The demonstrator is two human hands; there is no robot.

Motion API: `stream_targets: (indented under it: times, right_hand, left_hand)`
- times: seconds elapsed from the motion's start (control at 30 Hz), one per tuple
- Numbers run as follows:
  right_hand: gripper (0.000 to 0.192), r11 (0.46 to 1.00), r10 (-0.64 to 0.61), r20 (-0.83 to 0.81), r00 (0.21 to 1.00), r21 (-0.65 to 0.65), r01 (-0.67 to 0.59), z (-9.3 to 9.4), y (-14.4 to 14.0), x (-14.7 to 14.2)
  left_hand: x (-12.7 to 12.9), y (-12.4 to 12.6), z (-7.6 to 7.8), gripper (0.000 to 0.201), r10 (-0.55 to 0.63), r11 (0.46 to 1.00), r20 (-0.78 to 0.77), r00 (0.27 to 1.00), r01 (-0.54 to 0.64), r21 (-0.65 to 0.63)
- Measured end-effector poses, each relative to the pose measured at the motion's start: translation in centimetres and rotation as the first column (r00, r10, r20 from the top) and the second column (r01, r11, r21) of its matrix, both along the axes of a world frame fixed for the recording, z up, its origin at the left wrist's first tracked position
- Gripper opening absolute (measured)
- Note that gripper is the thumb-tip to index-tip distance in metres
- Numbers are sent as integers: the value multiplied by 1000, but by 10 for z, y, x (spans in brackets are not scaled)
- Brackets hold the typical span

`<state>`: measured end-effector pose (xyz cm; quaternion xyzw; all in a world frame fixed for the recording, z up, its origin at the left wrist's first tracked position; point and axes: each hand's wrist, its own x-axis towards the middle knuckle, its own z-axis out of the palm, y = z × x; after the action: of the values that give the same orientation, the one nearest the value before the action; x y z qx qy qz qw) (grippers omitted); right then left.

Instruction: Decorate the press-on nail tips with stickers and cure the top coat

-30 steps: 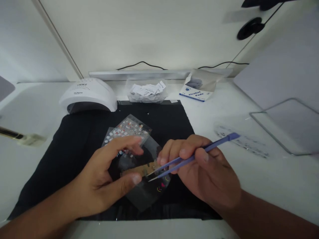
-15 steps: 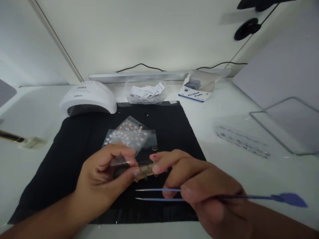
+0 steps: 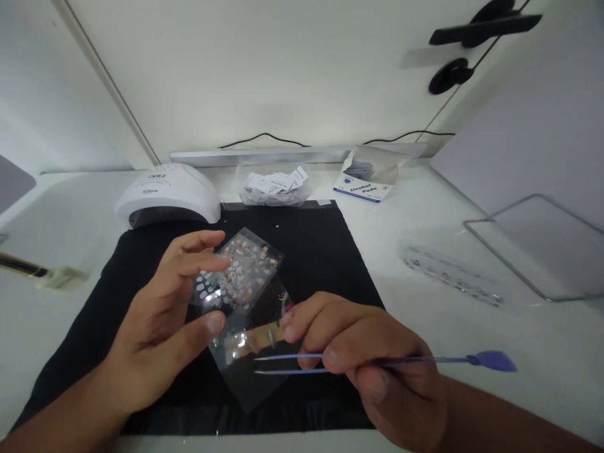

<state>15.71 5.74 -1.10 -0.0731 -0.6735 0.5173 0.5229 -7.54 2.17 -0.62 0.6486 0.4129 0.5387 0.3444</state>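
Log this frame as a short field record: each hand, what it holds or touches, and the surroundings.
left hand: open, thumb on clear sticker sleeve
right hand: grips purple tweezers, fingertips pinch the sleeve's paper strip
under the sleeve: nail sticker sheets
surface: black mat
behind: nail lamp, alcohol pads box

Two hands point(image 3: 155, 327), one tweezers point(image 3: 330, 363), perhaps three sticker sheets point(image 3: 243, 267), one lamp point(image 3: 167, 195)
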Motion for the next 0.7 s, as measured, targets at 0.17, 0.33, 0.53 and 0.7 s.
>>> stream_targets:
  times: [0.17,0.33,0.53,0.7]
  right_hand:
    - [20,997,66,77,995,28,-69,2,-2,2]
    - [22,993,80,167,983,72,-93,3,-4,3]
    - [27,977,45,193,980,194,-83,2,-5,1]
    - [27,965,83,291,953,215,-150,4,-3,6]
  left_hand:
    - [-6,1,3,36,-140,990,-164,977,132,-58]
    - [4,-3,4,34,-112,985,-149,982,91,-144]
    - [14,-7,10,28,-101,973,-60,993,86,-215]
    - [16,-9,12,31,-118,960,-7,993,112,-256]
